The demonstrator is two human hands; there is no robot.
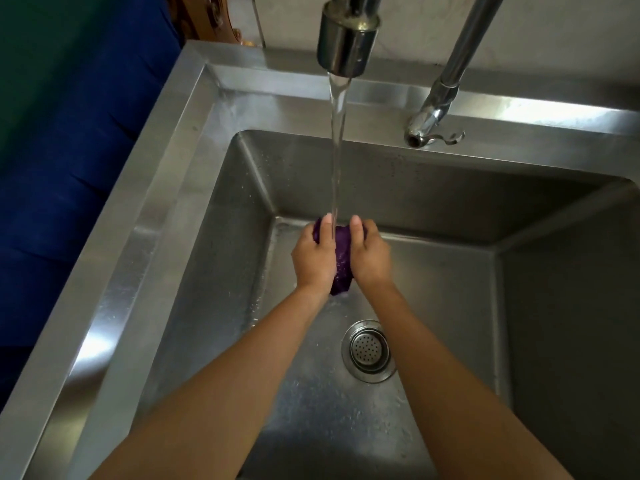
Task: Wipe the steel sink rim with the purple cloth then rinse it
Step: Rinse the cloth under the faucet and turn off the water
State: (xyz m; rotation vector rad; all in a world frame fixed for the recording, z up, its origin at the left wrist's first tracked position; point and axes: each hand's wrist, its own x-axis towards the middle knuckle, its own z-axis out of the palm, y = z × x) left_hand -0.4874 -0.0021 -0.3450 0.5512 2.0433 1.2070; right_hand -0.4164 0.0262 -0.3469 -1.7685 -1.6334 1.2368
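The purple cloth (342, 261) is bunched up between my two hands, low inside the steel sink basin. My left hand (313, 258) grips its left side and my right hand (369, 256) grips its right side, thumbs on top. A stream of water (337, 150) runs from the faucet spout (348, 36) straight down onto the cloth between my thumbs. The steel sink rim (138, 237) frames the basin on the left and at the back, with wet streaks on it.
A round drain strainer (369, 351) sits in the basin floor below my hands. The faucet lever and base (433, 123) stand on the back rim at right. A dark blue surface (52, 185) lies left of the sink.
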